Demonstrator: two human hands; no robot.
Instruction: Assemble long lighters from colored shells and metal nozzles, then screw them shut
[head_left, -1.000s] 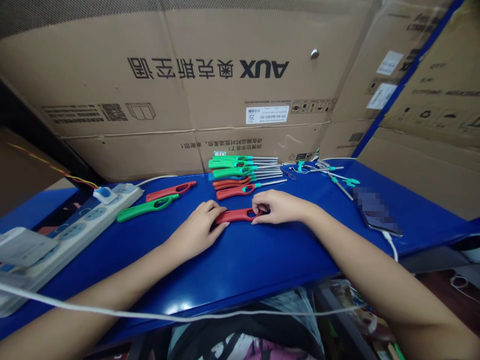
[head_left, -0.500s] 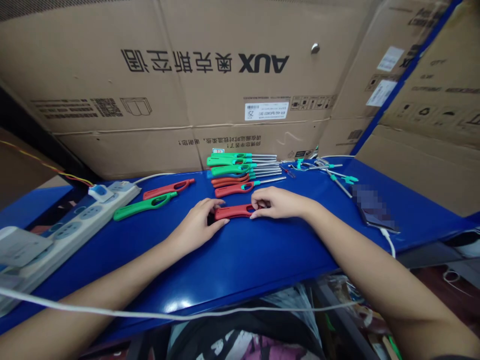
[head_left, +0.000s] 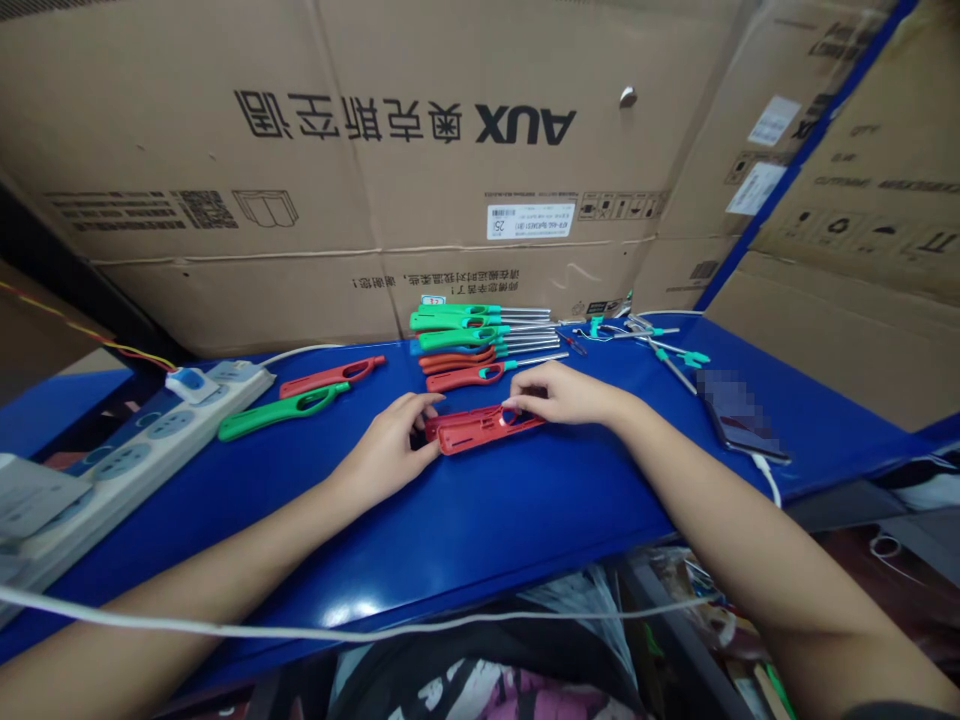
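Note:
A red gas lighter casing is parted into two halves just above the blue table. The nearer half (head_left: pixel 474 433) is tilted, its ribbed hollow inside facing me. My right hand (head_left: pixel 568 394) pinches that half near its trigger opening. Behind it, the other half is mostly hidden, with only its red left end showing. My left hand (head_left: pixel 391 436) grips this left end between thumb and fingers. Just beyond the hands lies a red lighter (head_left: pixel 466 378) with a metal tube, in front of several green, blue and orange lighters (head_left: pixel 459 340).
To the left, a red casing (head_left: pixel 330 376) and a green casing (head_left: pixel 281 412) lie beside a white power strip (head_left: pixel 161 440). Metal tubes with teal parts (head_left: pixel 660 345) lie at the back right, near a phone (head_left: pixel 742 415) on a cable. Cardboard (head_left: pixel 420 180) walls the back.
The red casing was closed between both hands; its two halves are now apart. My right hand has tipped the front half so its inside shows.

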